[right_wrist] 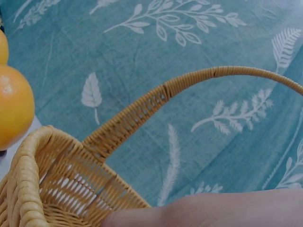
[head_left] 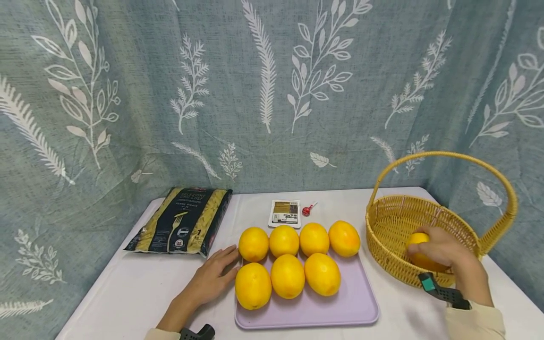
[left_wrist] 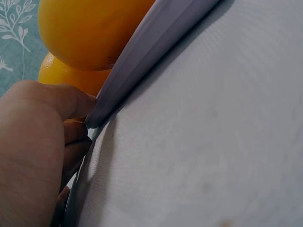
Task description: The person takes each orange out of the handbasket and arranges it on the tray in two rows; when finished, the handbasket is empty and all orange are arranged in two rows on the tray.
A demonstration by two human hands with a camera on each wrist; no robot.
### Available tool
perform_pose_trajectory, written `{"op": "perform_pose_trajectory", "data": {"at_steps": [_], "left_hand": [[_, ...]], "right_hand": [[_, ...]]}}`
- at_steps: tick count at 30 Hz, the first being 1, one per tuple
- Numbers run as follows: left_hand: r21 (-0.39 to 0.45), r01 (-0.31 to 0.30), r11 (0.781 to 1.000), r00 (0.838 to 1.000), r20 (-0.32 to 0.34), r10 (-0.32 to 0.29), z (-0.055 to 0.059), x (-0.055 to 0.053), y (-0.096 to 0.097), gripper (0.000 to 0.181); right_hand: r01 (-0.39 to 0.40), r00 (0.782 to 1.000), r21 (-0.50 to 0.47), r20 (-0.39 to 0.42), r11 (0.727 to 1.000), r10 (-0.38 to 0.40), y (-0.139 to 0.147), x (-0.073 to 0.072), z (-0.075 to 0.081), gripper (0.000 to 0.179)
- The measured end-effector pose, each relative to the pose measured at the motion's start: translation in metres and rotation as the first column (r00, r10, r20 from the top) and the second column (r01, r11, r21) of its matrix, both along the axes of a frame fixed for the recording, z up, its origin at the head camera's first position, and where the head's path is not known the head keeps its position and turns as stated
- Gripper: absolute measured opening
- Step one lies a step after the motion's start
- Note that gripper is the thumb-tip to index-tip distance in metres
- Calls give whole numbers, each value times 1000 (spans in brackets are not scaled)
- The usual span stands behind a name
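Inside the wicker basket [head_left: 384, 250], my right hand [head_left: 442, 245] grips an orange [head_left: 418, 238], low near the basket's front wall. In the right wrist view only part of the right hand [right_wrist: 213, 210] shows beside the wicker, and the held orange is out of sight. My left hand [head_left: 214, 274] rests at the left edge of a lilac tray [head_left: 314, 316], its fingers fairly straight. The left wrist view has the thumb [left_wrist: 78, 101] against the tray's rim [left_wrist: 137, 61]. Several oranges [head_left: 288, 276] lie on the tray in two rows.
A pasta bag [head_left: 182, 222] lies at the back left. Behind the tray are a small flat packet [head_left: 285, 214] and a red lollipop [head_left: 307, 210]. The basket's tall handle [head_left: 450, 153] arches above the right hand. A patterned curtain [head_left: 272, 94] hangs behind the white table.
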State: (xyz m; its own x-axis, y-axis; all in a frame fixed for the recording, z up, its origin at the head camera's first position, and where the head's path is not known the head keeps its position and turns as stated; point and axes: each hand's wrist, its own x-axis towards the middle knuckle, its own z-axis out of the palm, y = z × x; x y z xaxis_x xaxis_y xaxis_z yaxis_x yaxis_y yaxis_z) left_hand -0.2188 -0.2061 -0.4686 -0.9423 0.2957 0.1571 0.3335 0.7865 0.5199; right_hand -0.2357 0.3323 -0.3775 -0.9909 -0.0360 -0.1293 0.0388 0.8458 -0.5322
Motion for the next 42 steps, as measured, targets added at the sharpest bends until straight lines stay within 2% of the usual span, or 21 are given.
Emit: {"op": "perform_pose_trajectory", "data": {"at_steps": [12, 16, 24, 28, 35, 42], "left_hand": [[17, -13, 1000, 999, 34, 12, -1, 2, 2, 50], [16, -16, 1000, 999, 31, 15, -2, 2, 2, 49], [13, -20, 1000, 999, 33, 20, -1, 3, 2, 49], [7, -22, 1000, 999, 32, 22, 0, 2, 3, 49], [2, -19, 1000, 1000, 18, 19, 1, 2, 2, 49], [4, -15, 1000, 1000, 4, 15, 1, 1, 2, 49]], "right_hand": [[-1, 998, -59, -61, 998, -3, -1, 3, 0, 72], [14, 996, -87, -92, 996, -22, -4, 4, 2, 64], [68, 989, -116, -125, 991, -83, -14, 6, 12, 64], [68, 981, -105, -175, 992, -86, -19, 7, 17, 58], [60, 978, -143, -189, 988, -86, -25, 9, 23, 48], [58, 972, -163, -216, 985, -93, -33, 11, 32, 47]]}}
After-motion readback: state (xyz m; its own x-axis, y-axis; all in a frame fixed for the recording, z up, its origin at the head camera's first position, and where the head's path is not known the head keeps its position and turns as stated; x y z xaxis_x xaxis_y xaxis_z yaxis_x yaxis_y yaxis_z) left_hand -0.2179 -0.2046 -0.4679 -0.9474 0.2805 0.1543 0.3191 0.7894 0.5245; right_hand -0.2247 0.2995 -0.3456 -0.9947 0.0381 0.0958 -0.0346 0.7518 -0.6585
